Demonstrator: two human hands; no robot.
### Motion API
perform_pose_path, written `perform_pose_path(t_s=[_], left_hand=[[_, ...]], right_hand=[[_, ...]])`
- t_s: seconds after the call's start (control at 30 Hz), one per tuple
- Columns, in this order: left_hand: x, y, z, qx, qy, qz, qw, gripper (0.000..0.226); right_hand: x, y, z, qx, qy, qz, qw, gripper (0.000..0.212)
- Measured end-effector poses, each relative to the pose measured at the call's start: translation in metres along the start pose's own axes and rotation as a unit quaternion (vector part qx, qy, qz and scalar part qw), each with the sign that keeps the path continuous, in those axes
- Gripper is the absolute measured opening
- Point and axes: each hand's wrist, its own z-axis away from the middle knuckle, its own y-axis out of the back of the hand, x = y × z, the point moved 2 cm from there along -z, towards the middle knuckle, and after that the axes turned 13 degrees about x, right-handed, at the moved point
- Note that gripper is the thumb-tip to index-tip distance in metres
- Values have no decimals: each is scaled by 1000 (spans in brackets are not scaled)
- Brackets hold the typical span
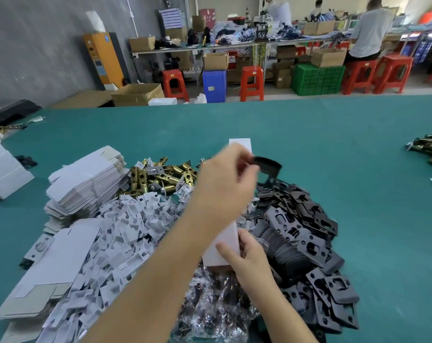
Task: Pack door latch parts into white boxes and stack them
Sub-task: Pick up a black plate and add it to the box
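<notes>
Green bench (333, 149) lies bare toward its far edge — parts heaped near. Left hand (224, 179), fingers curled, pinches a black plate (269, 167); right hand (249, 258) grips the white box (224, 246).

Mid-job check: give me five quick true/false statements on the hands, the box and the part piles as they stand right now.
1. The left hand pinches a black plate. True.
2. The right hand rests flat on the table. False: its grip is on the near end of the white box.
3. The pile of black plates lies right of the box. True.
4. The brass latches sit nearer the camera than the white inserts. False: they lie beyond them.
5. The flat box blanks are stacked at the right. False: they are at the left.
</notes>
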Motion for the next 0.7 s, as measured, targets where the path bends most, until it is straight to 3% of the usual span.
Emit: perform_pose_path(t_s=[0.07, 0.17, 0.33, 0.5, 0.7], left_hand=[[-17, 34, -2, 9, 128, 152, 980, 26], [-53, 65, -1, 20, 214, 212, 953, 33], [-95, 86, 13, 87, 195, 118, 970, 21], [-98, 82, 22, 62, 171, 84, 980, 21], [-95, 76, 27, 2, 234, 129, 964, 27]], right_hand=[[1, 1, 0, 6, 4, -16, 1000, 26], [4, 0, 0, 4, 0, -25, 1000, 32], [1, -1, 3, 10, -15, -35, 999, 45], [-2, -1, 5, 10, -13, -45, 999, 43], [-1, 0, 5, 6, -15, -68, 998, 27]])
